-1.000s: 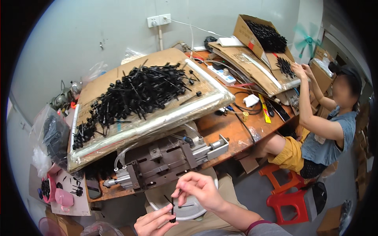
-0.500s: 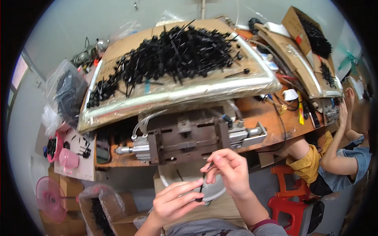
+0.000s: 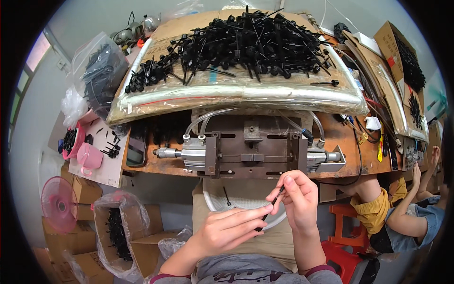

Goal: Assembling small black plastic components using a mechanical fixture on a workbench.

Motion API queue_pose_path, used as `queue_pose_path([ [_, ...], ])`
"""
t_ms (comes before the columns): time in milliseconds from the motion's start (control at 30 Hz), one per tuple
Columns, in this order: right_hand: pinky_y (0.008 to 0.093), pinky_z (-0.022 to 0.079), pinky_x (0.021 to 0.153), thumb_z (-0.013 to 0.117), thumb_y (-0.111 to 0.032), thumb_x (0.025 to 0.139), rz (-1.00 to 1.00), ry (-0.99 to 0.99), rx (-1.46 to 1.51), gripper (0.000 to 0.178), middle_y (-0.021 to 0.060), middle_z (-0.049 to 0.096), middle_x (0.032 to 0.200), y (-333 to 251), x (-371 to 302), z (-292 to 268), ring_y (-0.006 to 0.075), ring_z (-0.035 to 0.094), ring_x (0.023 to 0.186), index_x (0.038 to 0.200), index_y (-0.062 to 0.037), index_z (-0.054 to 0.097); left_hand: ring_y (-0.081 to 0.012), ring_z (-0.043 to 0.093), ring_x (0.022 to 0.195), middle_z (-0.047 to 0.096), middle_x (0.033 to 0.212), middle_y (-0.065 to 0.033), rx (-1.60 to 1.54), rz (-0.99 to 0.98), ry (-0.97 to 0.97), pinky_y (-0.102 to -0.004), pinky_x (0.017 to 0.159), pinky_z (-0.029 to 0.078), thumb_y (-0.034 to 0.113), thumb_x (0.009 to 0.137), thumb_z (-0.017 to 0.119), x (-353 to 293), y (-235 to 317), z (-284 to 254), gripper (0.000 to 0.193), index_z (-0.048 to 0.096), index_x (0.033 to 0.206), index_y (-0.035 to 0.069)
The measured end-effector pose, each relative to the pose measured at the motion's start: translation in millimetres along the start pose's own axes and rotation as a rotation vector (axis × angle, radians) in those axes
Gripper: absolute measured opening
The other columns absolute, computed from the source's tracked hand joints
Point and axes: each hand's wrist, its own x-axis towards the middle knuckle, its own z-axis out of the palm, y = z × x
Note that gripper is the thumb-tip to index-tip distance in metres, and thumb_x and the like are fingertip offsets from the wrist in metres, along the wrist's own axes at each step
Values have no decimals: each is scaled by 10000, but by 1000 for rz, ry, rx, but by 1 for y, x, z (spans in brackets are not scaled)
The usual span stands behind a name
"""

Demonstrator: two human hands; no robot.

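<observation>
Pale grey walls (image 3: 42,109) enclose a crowded workroom, where an orange-brown wooden table (image 3: 352,163) carries a broad cardboard board edged with shiny whitish wrapping (image 3: 189,98). On it lies a heap of black stemmed plastic pieces (image 3: 246,45), the wrapped rim probably serving to keep them from sliding off. Below the board's near edge sits a dark brown metal fixture with silver cylinders at its two ends (image 3: 236,146), fed by clear tubes and set square to the seat, presumably for easy reach by either hand. Just in front, above the lap, the left hand (image 3: 226,231) and right hand (image 3: 299,194) share one slim black rod-shaped piece (image 3: 275,199): the right pinches its upper end between thumb and fingers, while the left grasps it lower down with fingers nearly straight. Held slantwise at both ends like this, it seems steadied for close handling, though the fingers hide part of it. Beneath them, a round white mesh basket (image 3: 213,194) rests across the thighs with a loose black piece (image 3: 227,196) inside, likely placed there to keep small parts close. To the right, a co-worker in a blue sleeveless top (image 3: 414,220) sits with both hands raised.
</observation>
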Motion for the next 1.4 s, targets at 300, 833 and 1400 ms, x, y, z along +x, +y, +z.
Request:
queue_pose_path([
  [300, 251, 530, 515, 510, -143, 1008, 5, -25, -37, 211, 193, 677, 778, -3, -1, 3, 184, 654, 551, 961, 49, 586, -220, 690, 762, 673, 1155, -137, -22, 49, 20, -291, 623, 559, 29, 722, 766, 0, -2, -2, 204, 692, 898, -42],
  [833, 263, 539, 519, 554, -81, 975, -42, -41, -19, 176, 196, 677, 808, -2, -4, 4, 180, 651, 586, 957, 82, 618, -218, 697, 771, 690, 1120, -162, -66, 34, 49, -283, 666, 569, 48, 652, 796, 2, -6, 2, 241, 730, 871, -28],
  [1400, 224, 508, 615, 613, -106, 949, 155, -103, 166, 176, 105, 694, 904, 12, -6, -3, 110, 641, 661, 1011, 50, 665, -248, 689, 801, 707, 1045, -178, 173, 45, 63, -306, 686, 537, 82, 582, 843, 3, -3, 8, 316, 724, 857, -17],
])
